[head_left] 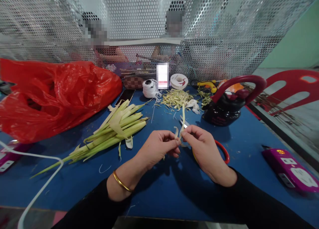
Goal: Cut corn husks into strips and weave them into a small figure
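Note:
Between finger and thumb, my left hand [159, 145] pinches the lower end of a thin pale green strip [183, 116]. My right hand [203, 151] is closed on the same strip just beside it, and the strip's tip stands upright above the fingers. A short curled end shows between the two hands. Scissors with a red handle [223, 151] lie on the table, partly hidden under my right hand, their blades pointing away. Left of my hands lies a bundle of green leafy stalks [112, 129]. Beyond my hands is a heap of short cut strips [176, 98].
A red plastic bag [57, 96] fills the left of the blue table [149, 195]. White string [149, 88], a white roll [178, 81], a lit phone [162, 75] and a dark kettle [223, 109] stand beyond. Purple power strip [291, 169] at right. Two people sit behind perforated metal.

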Tool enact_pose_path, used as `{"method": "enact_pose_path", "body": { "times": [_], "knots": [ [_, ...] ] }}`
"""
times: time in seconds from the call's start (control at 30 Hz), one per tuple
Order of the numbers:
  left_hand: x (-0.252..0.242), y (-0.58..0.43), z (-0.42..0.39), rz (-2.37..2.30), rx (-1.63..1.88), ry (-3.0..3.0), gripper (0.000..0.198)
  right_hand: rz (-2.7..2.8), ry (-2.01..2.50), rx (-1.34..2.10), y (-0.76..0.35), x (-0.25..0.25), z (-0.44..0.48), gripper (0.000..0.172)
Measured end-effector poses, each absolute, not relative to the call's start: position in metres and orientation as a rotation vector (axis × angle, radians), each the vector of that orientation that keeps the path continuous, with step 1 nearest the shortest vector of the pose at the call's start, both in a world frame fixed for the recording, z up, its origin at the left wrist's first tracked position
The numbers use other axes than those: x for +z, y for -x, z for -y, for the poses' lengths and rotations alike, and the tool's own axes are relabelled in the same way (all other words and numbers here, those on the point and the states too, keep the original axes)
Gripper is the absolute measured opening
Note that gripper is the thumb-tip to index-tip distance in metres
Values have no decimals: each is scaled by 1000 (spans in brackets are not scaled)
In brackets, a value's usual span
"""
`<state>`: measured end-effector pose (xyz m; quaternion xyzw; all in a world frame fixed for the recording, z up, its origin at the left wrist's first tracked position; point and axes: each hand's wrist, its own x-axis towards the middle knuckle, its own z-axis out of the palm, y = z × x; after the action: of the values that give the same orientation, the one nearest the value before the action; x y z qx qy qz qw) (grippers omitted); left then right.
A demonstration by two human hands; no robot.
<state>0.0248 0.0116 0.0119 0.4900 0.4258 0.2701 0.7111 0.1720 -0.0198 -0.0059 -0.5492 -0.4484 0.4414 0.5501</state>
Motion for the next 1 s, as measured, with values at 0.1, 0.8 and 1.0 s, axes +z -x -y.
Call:
{"method": "enact_pose_path", "body": {
  "times": [0.1, 0.8, 1.0],
  "knots": [
    [13, -24, -12, -942, 590, -1107, 22, 1140, 1371, 990, -173, -7, 18, 18],
    [9, -24, -7, -1020, 640, -1527, 14, 1687, 1430, 556, -183, 1, 17, 18],
    [9, -25, -8, -1020, 669, -1544, 16, 1668, 1421, 765, -183, 0, 15, 30]
  ]
}}
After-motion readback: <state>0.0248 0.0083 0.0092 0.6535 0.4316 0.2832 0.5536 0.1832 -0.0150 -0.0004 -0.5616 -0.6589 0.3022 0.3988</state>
